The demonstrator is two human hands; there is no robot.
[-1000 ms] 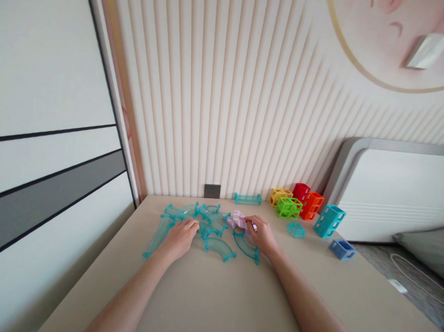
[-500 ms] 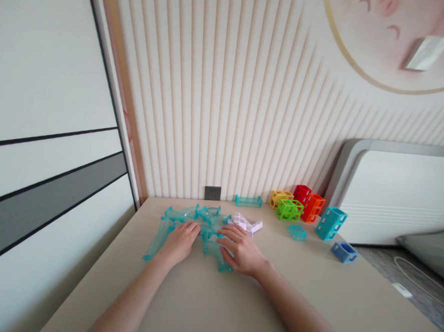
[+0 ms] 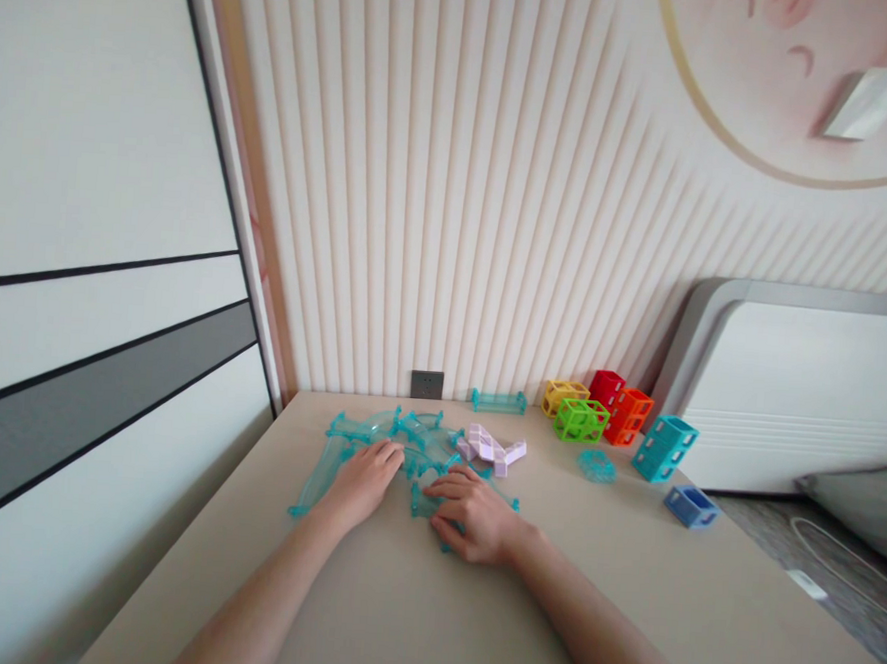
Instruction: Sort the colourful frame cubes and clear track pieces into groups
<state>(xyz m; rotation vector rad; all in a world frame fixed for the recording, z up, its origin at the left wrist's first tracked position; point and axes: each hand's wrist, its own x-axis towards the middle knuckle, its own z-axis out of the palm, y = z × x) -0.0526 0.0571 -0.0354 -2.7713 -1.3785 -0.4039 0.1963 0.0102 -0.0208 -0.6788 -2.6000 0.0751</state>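
Clear teal plastic track pieces [image 3: 322, 473] lie joined in a curving run on the table, with peg-like ends. My left hand [image 3: 363, 479] rests on the run's middle, its fingers bent together on a track edge; their tips are partly hidden. To its right, my right hand [image 3: 475, 516] spans a teal track piece [image 3: 422, 504], thumb at the near side and fingers across it. That piece is largely covered by the hand. Just beyond my right hand lies a lilac-and-white checked piece [image 3: 486, 447], close to the teal pieces.
Another teal piece [image 3: 499, 403] lies by the wall. Yellow [image 3: 564, 396], green [image 3: 581, 421], red [image 3: 606, 387], orange [image 3: 629, 417], teal [image 3: 664, 449] and blue [image 3: 692, 507] open-frame blocks stand at the right, around a round teal piece [image 3: 597, 467]. A wall socket [image 3: 426, 384] is behind.
My right hand has moved slightly toward me, and more of the teal track and the lilac checked piece shows beyond it. My left hand stays nearly in place.
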